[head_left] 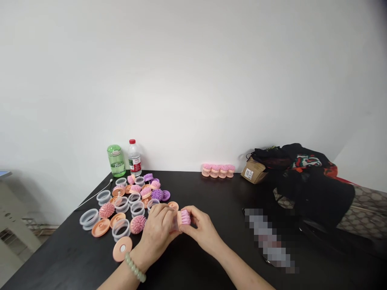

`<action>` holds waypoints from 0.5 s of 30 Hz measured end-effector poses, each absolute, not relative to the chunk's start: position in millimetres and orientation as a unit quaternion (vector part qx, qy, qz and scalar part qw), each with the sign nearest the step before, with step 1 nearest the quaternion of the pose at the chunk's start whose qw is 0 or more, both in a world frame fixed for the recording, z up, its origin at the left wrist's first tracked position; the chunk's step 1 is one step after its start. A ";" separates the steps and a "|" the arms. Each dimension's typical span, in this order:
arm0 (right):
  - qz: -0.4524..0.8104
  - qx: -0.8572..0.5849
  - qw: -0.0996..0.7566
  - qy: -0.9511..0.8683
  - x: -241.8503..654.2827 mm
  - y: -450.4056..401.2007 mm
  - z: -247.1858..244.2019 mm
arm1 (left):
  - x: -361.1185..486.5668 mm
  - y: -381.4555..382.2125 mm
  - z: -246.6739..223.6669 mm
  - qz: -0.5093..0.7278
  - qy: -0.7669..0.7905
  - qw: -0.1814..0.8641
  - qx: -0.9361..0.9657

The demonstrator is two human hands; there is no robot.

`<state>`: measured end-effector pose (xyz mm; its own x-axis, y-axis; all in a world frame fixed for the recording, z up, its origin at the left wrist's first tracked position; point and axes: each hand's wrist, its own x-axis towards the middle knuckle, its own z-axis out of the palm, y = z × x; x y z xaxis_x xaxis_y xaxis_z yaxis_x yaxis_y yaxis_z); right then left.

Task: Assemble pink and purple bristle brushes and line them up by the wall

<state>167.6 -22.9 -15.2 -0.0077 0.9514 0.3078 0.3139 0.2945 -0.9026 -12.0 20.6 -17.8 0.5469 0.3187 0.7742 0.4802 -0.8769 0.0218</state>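
The left grip and right grip are holding a pink-bristled brush (both closed snugly) against a clear plastic ring.

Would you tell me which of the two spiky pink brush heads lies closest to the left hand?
The round spiky pink head just beside the left hand; the other spiky pink head lies farther left, among the clear rings.

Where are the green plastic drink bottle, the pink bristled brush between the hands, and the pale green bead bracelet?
Green plastic drink bottle [116,162], head view, on its body.
Pink bristled brush [184,217], head view, on the bristles.
Pale green bead bracelet [134,268], head view, on the beads.
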 end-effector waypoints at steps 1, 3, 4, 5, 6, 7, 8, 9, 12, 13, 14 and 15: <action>0.315 -0.496 0.496 -0.639 167.9 -23.7 -14.4 | -12.1 21.0 -18.2 -0.419 -0.228 0.093 -0.874; 0.294 -0.483 0.496 -0.659 168.5 -25.9 -11.7 | -12.4 22.1 -18.6 -0.424 -0.226 0.085 -0.873; 0.279 -0.473 0.494 -0.674 168.7 -27.3 -9.9 | -12.4 22.6 -18.8 -0.426 -0.225 0.080 -0.872; 0.265 -0.460 0.491 -0.690 168.7 -28.7 -8.0 | -12.3 23.2 -18.8 -0.428 -0.225 0.074 -0.872; 0.254 -0.448 0.488 -0.704 168.6 -30.0 -6.3 | -12.2 23.6 -18.9 -0.430 -0.226 0.069 -0.871; 0.247 -0.440 0.486 -0.714 168.4 -30.9 -5.1 | -12.1 23.9 -18.8 -0.432 -0.226 0.066 -0.871; 0.246 -0.437 0.484 -0.717 168.2 -31.3 -4.5 | -12.1 24.1 -18.8 -0.434 -0.226 0.064 -0.870; 0.250 -0.443 0.482 -0.713 168.0 -31.2 -4.7 | -12.1 24.2 -18.6 -0.436 -0.225 0.063 -0.869; 0.277 -0.487 0.479 -0.675 169.1 -28.1 -8.5 | -12.5 23.5 -18.1 -0.435 -0.217 0.065 -0.871; 0.284 -0.501 0.473 -0.666 169.9 -26.9 -9.8 | -12.6 23.2 -17.9 -0.432 -0.216 0.068 -0.873; 0.286 -0.513 0.464 -0.663 170.8 -26.0 -10.7 | -12.8 22.9 -17.7 -0.426 -0.216 0.071 -0.875; 0.282 -0.521 0.454 -0.665 171.7 -25.6 -10.8 | -13.0 22.7 -17.6 -0.422 -0.217 0.075 -0.877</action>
<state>171.7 -25.6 -10.8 -0.0441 0.9496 0.3104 0.4373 0.2977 -0.8486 -13.0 22.7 -17.6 0.5498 0.3182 0.7723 0.4442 -0.8944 0.0522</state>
